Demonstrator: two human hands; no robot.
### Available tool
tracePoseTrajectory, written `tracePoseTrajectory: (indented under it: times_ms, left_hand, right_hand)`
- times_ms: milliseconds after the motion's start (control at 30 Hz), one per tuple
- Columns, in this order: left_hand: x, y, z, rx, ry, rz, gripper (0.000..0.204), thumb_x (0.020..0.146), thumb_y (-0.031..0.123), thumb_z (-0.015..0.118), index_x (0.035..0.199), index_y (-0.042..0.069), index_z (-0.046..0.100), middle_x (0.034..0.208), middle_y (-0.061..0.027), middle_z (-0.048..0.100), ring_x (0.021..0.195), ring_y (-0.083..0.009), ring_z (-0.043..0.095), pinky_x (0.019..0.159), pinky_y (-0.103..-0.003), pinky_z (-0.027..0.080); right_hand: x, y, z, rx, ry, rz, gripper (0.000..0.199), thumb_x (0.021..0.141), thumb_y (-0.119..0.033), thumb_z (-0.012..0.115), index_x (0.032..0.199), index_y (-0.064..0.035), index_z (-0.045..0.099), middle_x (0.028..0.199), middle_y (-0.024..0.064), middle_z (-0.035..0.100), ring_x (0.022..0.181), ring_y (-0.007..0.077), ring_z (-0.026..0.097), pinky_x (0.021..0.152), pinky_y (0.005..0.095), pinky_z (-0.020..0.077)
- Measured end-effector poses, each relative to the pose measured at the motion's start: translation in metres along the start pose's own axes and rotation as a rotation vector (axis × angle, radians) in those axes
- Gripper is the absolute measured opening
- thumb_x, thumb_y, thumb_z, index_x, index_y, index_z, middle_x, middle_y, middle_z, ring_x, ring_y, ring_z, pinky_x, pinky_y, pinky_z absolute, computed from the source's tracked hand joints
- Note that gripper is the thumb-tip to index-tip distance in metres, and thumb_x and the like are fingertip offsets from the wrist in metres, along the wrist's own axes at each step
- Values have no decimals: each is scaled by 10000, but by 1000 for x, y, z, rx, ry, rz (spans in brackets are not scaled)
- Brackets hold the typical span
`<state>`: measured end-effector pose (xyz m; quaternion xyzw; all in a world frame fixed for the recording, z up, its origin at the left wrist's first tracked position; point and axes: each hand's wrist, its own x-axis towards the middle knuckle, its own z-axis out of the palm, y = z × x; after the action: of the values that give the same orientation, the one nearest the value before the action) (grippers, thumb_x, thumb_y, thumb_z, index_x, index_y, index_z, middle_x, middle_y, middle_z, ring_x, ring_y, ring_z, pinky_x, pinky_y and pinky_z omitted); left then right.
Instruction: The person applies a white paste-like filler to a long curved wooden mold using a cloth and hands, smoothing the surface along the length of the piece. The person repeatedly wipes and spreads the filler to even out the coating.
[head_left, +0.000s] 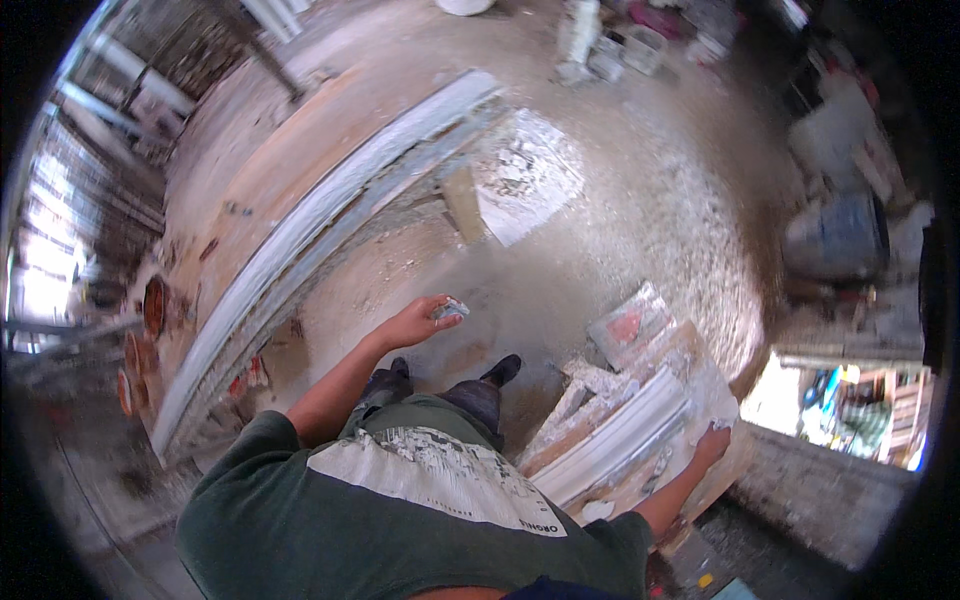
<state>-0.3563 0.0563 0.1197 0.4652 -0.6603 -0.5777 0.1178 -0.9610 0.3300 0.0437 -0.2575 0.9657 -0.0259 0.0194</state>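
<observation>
plaster-white and long, the cornice moulding (330,225) lies on the dusty workshop floor (640,200) and serves as the landmark, curving from upper right to lower left. to its right, below the standing person's right side, a stack of shorter white mouldings and boards (620,410) leans together; the right hand (712,443) rests on the stack's far edge, and whether its fingers close round anything i cannot tell. between the long moulding and that stack, the left hand (415,322) is held out with fingers curled about a small grey-white lump of plaster (450,309), pinched at the fingertips above the shoes (455,375). judging by this, the lump wants a firm but light pinch so it does not crumble, and the stack steadying with the other palm. far right of the moulding stands a blue-grey bucket (838,235); above it pale sacks (850,130), and at the top small white tubs (625,50), labels too blurred to tell.
</observation>
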Motion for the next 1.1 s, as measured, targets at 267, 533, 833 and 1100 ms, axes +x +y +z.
tracePoseTrajectory:
  times_ms: [267,533,833,1100]
  left_hand:
    - [-114,-60,-80,-443,299,-41,308,886,301,577,1089,69,594,969,-29,611,886,-140,536,803,-288,424]
    - [-306,-171,-196,-905,782,-30,1007,750,668,538,1372,-58,220,1397,-189,286,1297,-248,274,1056,-343,207]
    - [-412,-214,-203,-1156,1611,-134,862,781,373,629,1383,-58,188,1434,-186,251,1321,-251,257,1070,-331,217]
    - [-548,-280,-186,-1348,1930,-61,807,779,273,643,1380,-54,214,1404,-161,318,1276,-227,327,1032,-291,260]
  right_hand:
    - [-167,-368,9,677,-216,-634,435,867,-153,518,1220,79,417,1243,279,435,1159,394,415,1017,410,286]
    - [-546,-667,19,273,-265,-1990,310,785,-62,576,1091,-24,541,1012,216,572,901,413,549,748,474,452]
    - [-763,-751,-43,614,-294,-2799,254,714,-142,687,932,-30,620,893,193,614,759,382,579,626,483,451]
    - [-953,-768,5,437,-664,-2927,421,660,-138,732,1043,-26,600,990,192,604,922,385,569,800,450,450]
